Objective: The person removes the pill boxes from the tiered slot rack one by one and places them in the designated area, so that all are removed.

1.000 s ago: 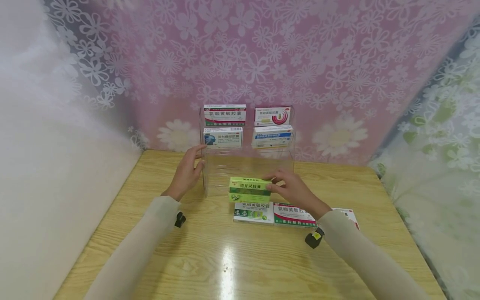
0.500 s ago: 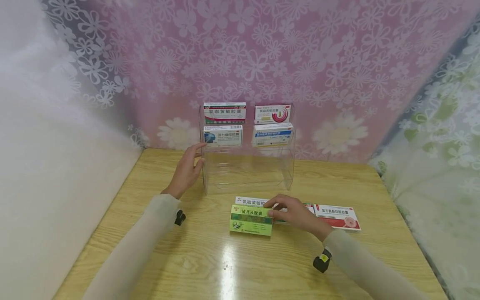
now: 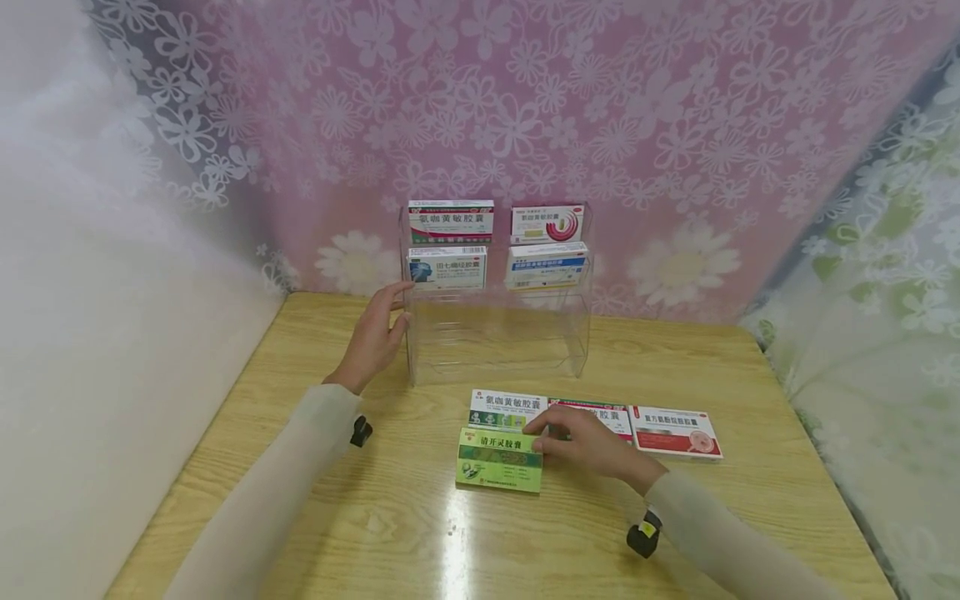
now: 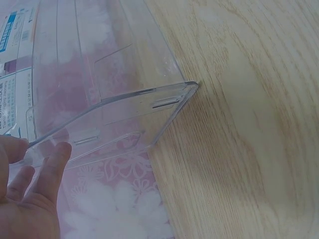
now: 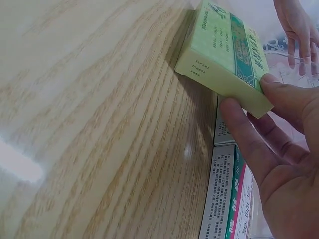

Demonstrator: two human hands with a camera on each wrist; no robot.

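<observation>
My right hand pinches the right end of a green medicine box between thumb and fingers. In the right wrist view the near end of this green box is tilted up off the wood. Just behind it lie a white-and-green medicine box, a red-white-green one partly behind my hand, and a white-and-red one. My left hand touches the left side of a clear tiered rack. Its fairly straight fingers rest by the rack's side edge.
Upper rack tiers hold a red-white-green box, a white box with pink rings, a white-and-teal box and a white-and-blue box. The wooden table meets a floral cloth behind and pale side walls.
My right hand has brought the green box down and toward me, from in front of the rack to the table in front of the row. The left hand has stayed at the rack.
</observation>
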